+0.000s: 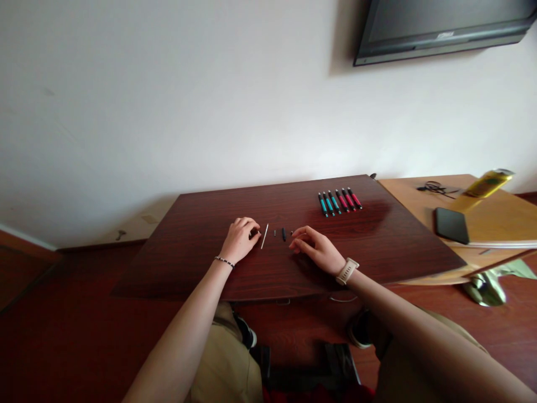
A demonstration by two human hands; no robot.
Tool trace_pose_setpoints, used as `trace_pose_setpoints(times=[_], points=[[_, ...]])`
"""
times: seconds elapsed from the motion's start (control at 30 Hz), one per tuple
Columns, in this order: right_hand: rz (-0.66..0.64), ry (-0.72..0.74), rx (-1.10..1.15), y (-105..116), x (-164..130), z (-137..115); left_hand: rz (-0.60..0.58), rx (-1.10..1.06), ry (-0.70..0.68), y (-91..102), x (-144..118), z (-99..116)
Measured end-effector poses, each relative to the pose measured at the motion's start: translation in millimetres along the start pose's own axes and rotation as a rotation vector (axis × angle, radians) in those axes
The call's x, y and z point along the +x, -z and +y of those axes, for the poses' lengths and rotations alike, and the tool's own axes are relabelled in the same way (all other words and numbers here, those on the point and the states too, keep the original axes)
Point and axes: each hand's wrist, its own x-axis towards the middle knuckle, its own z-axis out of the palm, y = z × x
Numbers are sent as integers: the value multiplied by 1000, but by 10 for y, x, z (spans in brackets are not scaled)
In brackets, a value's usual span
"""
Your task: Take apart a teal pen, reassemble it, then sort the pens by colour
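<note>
My left hand point(240, 239) rests on the dark red desk point(201, 224), its fingers curled and closed around something dark that they mostly hide. Just right of it lies a thin white pen refill point(264, 236), slightly slanted. A small spring-like metal piece point(275, 233) and a short black pen part point(284, 234) follow to the right. Beside these, my right hand point(315, 247) hovers low with fingers loosely bent and apart, its fingertips close to a tiny piece point(292, 233). No object shows between the right fingers.
Teal pens point(326, 205) and pink pens point(348, 200) lie in a row toward the back right. On the lighter wooden cabinet point(512, 212) are a black phone point(451, 225), a coiled cable point(436, 188) and a yellow can point(489, 183). A television point(444, 33) hangs above.
</note>
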Motion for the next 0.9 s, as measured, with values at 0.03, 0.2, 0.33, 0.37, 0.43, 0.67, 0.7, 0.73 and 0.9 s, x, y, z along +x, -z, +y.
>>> trace_pose_setpoints(times=[0.03, 0.2, 0.33, 0.37, 0.43, 0.67, 0.7, 0.73, 0.9], points=[[-1, 13, -49, 5, -5, -12, 20, -9, -1, 38, -5, 44], [-44, 73, -305, -6, -63, -79, 38, -111, -57, 199, -110, 514], [-126, 91, -392, -99, -133, -75, -101, -151, -146, 144, -260, 936], [-139, 94, -404, -129, -149, -65, -141, -141, -152, 110, -296, 1005], [-147, 93, -436, -185, -176, -41, -201, -117, -137, 40, -355, 1090], [-128, 106, -535, -276, -220, -22, -273, -7, -40, -53, -454, 1136], [-126, 106, -541, -284, -227, -28, -269, 4, -37, -58, -465, 1143], [-123, 108, -547, -293, -236, -34, -263, 13, -35, -66, -477, 1151], [-80, 116, -614, -364, -305, -33, -214, 44, -13, -117, -538, 1188]])
